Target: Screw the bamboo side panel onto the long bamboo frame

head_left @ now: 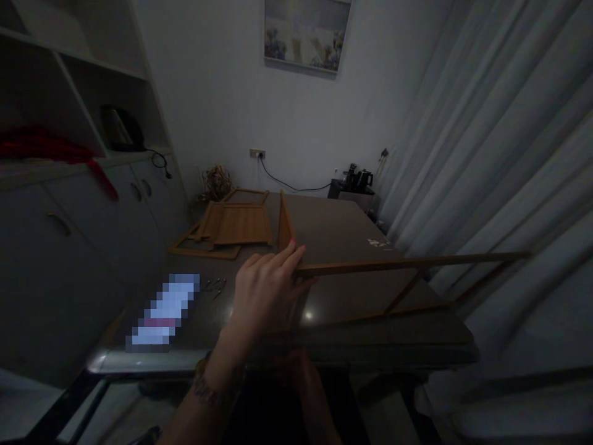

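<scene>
Dim room, dark table. Left hand grips corner of upright wooden frame, fingers closed round rail. Right hand below table edge, fingers unclear. Wooden panels stacked far left; screws near wrist.

the thin slatted wooden frame is warm orange-brown, as are the flat wooden panels stacked farther back. the glossy rectangular tabletop is dark grey-brown with a small white mark. the left hand has pink-painted nails. a red cloth drapes over pale grey cabinets. the pleated curtains are light grey.
</scene>
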`<state>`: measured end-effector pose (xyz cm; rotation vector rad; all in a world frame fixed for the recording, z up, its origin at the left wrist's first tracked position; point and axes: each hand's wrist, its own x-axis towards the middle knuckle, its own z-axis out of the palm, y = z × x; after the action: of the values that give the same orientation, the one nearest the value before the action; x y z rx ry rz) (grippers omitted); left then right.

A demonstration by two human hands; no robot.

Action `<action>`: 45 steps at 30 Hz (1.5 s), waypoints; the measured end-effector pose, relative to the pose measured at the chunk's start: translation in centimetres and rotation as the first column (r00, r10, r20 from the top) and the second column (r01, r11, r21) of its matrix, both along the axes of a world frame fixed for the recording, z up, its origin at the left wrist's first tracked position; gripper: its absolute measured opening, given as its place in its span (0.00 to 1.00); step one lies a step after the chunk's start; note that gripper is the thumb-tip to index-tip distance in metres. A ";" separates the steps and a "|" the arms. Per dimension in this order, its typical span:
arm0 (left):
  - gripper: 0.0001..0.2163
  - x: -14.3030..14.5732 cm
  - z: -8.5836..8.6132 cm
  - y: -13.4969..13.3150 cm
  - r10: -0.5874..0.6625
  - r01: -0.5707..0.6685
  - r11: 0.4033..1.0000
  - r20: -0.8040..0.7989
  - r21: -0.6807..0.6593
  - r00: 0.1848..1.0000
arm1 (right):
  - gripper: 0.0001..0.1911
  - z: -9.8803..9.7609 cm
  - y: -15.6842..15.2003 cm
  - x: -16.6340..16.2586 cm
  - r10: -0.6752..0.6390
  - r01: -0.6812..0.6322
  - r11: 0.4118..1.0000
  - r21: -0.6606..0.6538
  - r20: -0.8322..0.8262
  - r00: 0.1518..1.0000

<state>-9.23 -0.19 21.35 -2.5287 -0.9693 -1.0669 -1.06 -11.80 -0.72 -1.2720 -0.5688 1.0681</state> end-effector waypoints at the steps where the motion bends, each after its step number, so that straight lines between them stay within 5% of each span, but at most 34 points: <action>1: 0.23 0.0 0.0 0.0 0.001 -0.001 1.000 0.001 0.002 1.000 | 0.29 0.2 -0.1 0.0 -0.002 0.002 1.000 0.006 0.015 1.000; 8: 0.23 -0.1 -0.3 0.1 0.007 -0.007 1.000 -0.019 0.009 1.000 | 0.19 1.2 -0.5 -0.3 0.038 -0.044 0.998 0.044 0.132 0.991; 20: 0.22 0.0 -0.2 0.0 0.003 -0.003 1.000 -0.007 -0.002 1.000 | 0.18 1.5 -0.7 -1.0 0.004 -0.036 0.996 0.081 0.363 0.932; 28: 0.23 0.0 -0.2 0.0 0.022 -0.022 1.000 -0.028 0.005 0.999 | 0.15 -0.8 -0.7 0.2 -0.044 -0.071 0.988 0.136 0.695 0.718; 36: 0.22 0.0 -0.3 0.1 0.017 -0.016 0.999 -0.020 0.035 1.000 | 0.22 0.2 -0.6 0.1 -0.027 -0.010 0.995 0.103 0.357 0.934; 45: 0.23 0.0 -0.4 0.2 0.016 -0.016 0.999 -0.017 0.036 1.000 | 0.23 0.0 -0.3 0.3 -0.003 -0.012 0.999 0.043 0.321 0.947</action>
<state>-9.23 -0.03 20.95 -2.4929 -0.9552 -1.0462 -0.77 -12.15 -0.69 -1.4170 -0.8378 0.8503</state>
